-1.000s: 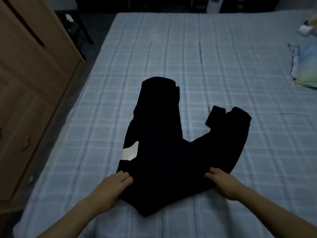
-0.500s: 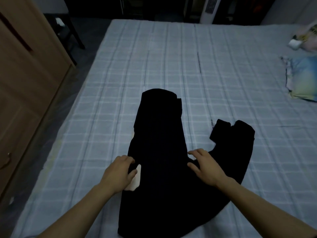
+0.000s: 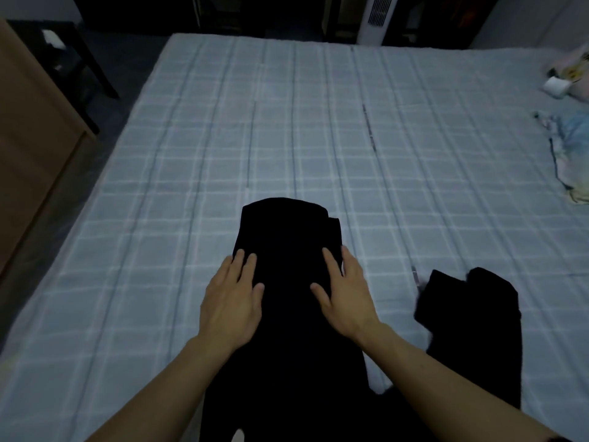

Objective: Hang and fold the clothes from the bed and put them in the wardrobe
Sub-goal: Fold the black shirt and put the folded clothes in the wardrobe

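While both hands lie flat on it, the black trousers [image 3: 287, 314] rest on the bed [image 3: 159, 250] at its near edge, one leg stretched away from the viewer, the other bent off to the right with its cuffs [image 3: 462, 291] doubled back. Left hand [image 3: 232, 301] presses the left edge of the straight leg, fingers extended and slightly spread, holding nothing. Right hand [image 3: 344, 295] presses the right edge of the same leg, fingers likewise straight. The garment appears soft, limp and light; it should crease wherever laid and slide little on the checked cover. Judged best hold: pinch the far hem [image 3: 283, 205] at both corners, or the waistband nearest the viewer, then fold lengthwise. Beyond the trousers, the cover runs bare to the bed's far edge. Right of the trousers and farther off lies pale bedding [image 3: 570, 154]. Left of the bed stands the wardrobe [image 3: 28, 154]; a white appliance [image 3: 376, 17] stands past the bed's far edge.
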